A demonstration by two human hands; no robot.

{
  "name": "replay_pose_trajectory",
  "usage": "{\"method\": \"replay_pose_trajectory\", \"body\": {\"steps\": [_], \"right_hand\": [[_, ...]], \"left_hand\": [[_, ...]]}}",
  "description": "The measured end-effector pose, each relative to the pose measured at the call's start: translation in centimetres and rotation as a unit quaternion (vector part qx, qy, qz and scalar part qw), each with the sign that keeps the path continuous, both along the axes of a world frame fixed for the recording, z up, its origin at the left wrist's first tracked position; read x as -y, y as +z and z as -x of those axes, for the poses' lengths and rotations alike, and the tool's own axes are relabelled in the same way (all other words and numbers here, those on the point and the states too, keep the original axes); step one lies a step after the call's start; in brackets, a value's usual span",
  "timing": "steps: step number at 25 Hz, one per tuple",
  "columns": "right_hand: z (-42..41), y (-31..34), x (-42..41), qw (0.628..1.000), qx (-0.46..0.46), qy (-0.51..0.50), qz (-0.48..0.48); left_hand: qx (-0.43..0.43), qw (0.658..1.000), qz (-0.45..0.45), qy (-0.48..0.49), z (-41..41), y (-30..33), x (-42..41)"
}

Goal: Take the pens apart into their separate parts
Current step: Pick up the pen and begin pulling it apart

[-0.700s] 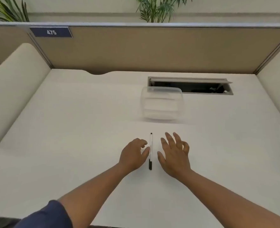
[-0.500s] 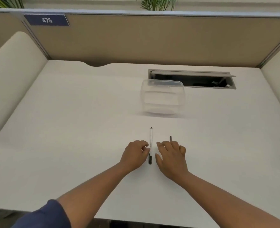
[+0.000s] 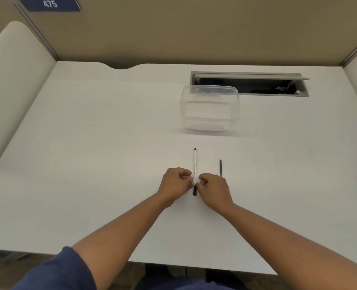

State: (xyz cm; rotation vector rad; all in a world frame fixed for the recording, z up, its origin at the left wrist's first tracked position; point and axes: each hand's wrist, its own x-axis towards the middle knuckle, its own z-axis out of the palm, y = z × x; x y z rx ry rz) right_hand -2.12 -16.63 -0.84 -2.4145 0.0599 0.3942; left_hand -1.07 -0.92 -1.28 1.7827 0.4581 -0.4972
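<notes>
At the far left a cream side panel [image 3: 12, 84] curves up beside the white desk [image 3: 89, 164], and above it a blue number plate [image 3: 51, 4] reading 475 sits on the tan partition [image 3: 194, 32] that closes off the back. A dark blue sleeve [image 3: 56, 271] covers the upper part of the left arm at the bottom edge. The left hand [image 3: 176, 184] lies on the desk near its front middle, fingers curled in, with fingertips pinching the left side of the pen [image 3: 195, 164]. The pen lies flat on the desk, pointing straight away from the person: a white barrel with a small black tip at the far end and a black section at the near end, between the two hands. The right hand [image 3: 214, 188] meets it from the other side, fingers likewise curled and pinching the lower barrel, so the near part of the pen is partly hidden by both sets of fingertips. Just right of the right hand, a thin dark rod [image 3: 220, 168] lies parallel to the pen, apart from it; its near end disappears behind the knuckles. Farther back stands a clear plastic container [image 3: 210, 110], well apart from the pen, and behind it to the right an open cable slot [image 3: 249, 83] is set into the desk.
</notes>
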Motion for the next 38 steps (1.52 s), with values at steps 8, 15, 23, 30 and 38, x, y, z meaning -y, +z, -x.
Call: {"method": "replay_pose_trajectory", "body": {"steps": [8,15,23,30,38], "right_hand": [[-0.8,0.9,-1.0,0.974,-0.118,-0.148,-0.128],[-0.9,1.1,-0.2,0.937,-0.187,-0.17,-0.242],[-0.7,2.8,0.1,0.941,-0.133,-0.125,-0.283],[-3.6,6.5,3.7,0.94,-0.071,-0.149,-0.297],[-5.8,9.3,6.6,0.905,-0.118,-0.184,-0.365]], "left_hand": [[-0.095,0.987,0.107,0.075,-0.7,1.0,0.4],[-0.095,0.986,0.125,0.051,-1.0,1.4,0.2],[0.027,0.99,0.132,0.034,-2.9,4.1,1.0],[0.129,0.988,0.075,-0.029,-3.9,5.3,1.6],[0.287,0.909,-0.194,-0.232,-4.4,5.8,0.7]]}}
